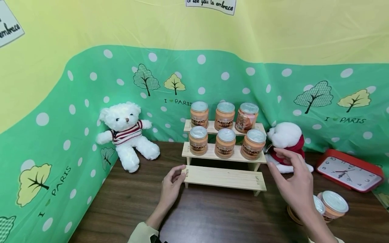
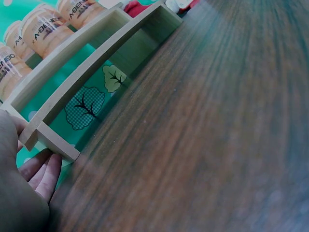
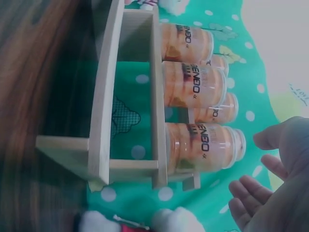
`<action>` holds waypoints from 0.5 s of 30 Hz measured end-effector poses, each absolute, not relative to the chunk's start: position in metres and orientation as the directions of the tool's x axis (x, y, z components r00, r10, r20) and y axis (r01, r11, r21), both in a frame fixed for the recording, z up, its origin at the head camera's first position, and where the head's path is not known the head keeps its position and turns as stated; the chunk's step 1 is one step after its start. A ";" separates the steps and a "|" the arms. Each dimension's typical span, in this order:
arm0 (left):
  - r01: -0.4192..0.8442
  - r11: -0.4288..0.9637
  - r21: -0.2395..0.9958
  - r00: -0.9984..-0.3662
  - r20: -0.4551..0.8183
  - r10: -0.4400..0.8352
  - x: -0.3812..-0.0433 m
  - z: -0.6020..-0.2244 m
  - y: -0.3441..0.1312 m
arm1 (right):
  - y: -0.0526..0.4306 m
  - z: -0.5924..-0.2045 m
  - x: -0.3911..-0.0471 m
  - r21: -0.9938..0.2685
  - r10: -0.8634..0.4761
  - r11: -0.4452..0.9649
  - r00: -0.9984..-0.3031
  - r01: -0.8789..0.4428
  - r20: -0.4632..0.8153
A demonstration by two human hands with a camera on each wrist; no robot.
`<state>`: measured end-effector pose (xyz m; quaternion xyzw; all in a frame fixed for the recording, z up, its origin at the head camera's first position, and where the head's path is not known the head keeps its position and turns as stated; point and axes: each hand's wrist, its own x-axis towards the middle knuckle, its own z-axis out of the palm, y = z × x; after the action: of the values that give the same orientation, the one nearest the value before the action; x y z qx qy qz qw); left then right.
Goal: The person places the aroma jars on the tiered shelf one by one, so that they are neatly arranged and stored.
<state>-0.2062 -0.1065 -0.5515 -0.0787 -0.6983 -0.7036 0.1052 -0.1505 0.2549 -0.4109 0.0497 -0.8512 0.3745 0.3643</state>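
Observation:
A three-step wooden display stand (image 1: 225, 177) stands on the table. My left hand (image 1: 171, 185) grips the left end of its bottom step, with the fingers against the end and leg in the left wrist view. That step is bare. On the middle step stand three orange jars with ribbed clear lids, the right one (image 1: 253, 145) nearest my right hand. Three more such jars, among them the middle one (image 1: 225, 115), stand on the top step. My right hand (image 1: 293, 179) hovers right of the stand, fingers spread and bent slightly, apart from the jars and holding nothing.
Two more jars, one (image 1: 334, 204) plainly visible, stand at the right, partly behind my right forearm. A red clock (image 1: 349, 170) lies beyond them. White teddy bears sit left (image 1: 127, 135) and right (image 1: 285, 138) of the stand. A patterned cloth (image 1: 200, 74) hangs behind.

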 end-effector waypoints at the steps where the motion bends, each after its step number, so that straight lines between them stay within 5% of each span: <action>1: 0.280 -0.001 0.960 -0.959 0.280 -0.036 -0.206 -0.553 -0.107 | 0.256 -0.411 -0.148 -0.596 0.187 0.722 -0.731 -0.350 0.656; 15: 0.314 0.014 0.949 -0.948 0.314 -0.045 -0.206 -0.554 -0.106 | 0.281 -0.421 -0.113 -0.582 0.228 0.787 -0.779 -0.207 0.585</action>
<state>-0.2056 -0.1064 -0.5536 -0.0959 -0.7003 -0.6955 0.1289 -0.1131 0.2813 -0.4211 -0.0059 -0.8846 0.3266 0.3327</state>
